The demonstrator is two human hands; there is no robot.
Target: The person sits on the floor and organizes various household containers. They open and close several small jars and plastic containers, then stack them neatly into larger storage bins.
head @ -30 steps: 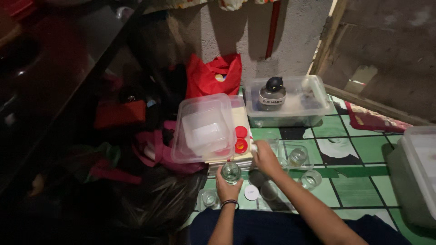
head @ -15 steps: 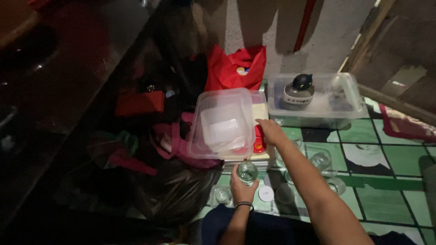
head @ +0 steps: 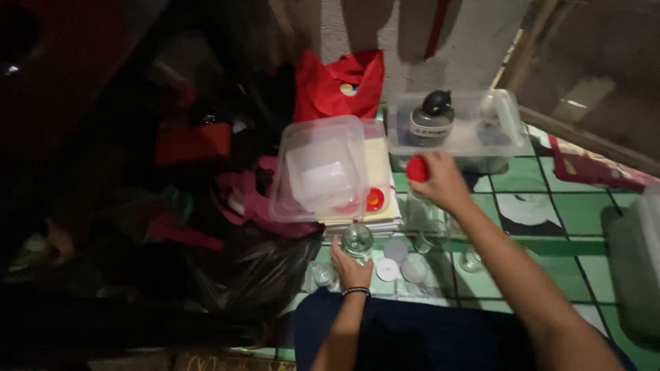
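Shadow is swallowing the left half of the scene, leaving a heap of dark bags (head: 254,275) too dim to make out. A clear lid (head: 317,172) is covering most of the flat stack (head: 378,165) beneath it, with only one red cap (head: 375,199) showing clearly. The right hand (head: 440,182) is wrapping around a red cap (head: 416,168), hiding part of it. A grey bin (head: 636,268) is running off the right edge

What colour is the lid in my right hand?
Red: the round lid in your right hand, clearest in the head view.
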